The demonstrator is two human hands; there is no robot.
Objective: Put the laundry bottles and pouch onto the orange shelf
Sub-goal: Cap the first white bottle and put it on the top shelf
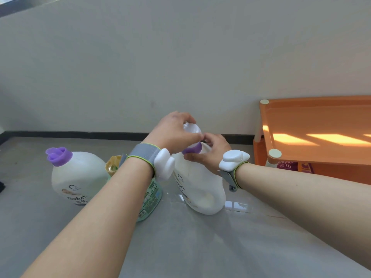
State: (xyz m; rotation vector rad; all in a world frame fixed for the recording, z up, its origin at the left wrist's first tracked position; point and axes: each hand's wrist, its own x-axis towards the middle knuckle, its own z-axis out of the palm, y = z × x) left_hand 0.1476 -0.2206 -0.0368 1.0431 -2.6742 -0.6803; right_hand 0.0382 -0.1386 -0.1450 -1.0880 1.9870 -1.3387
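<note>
A white laundry bottle [202, 189] with a purple collar stands on the grey floor in the middle. My left hand [172, 133] is closed over its clear cap [191, 128] from above. My right hand [210, 151] grips the bottle's neck and handle. A second white bottle [77, 179] with a purple spout stands at the left. A green bottle [150, 199] with a yellow cap sits between them, mostly hidden behind my left forearm. The orange shelf [313, 149] stands at the right against the wall. A purple pouch [287, 165] shows on its lower level.
A grey wall with a dark skirting board [80, 135] runs behind the bottles. The floor [190, 247] is glossy grey tile. Both wrists carry white devices on grey straps. Sunlight stripes fall on the shelf's top tray.
</note>
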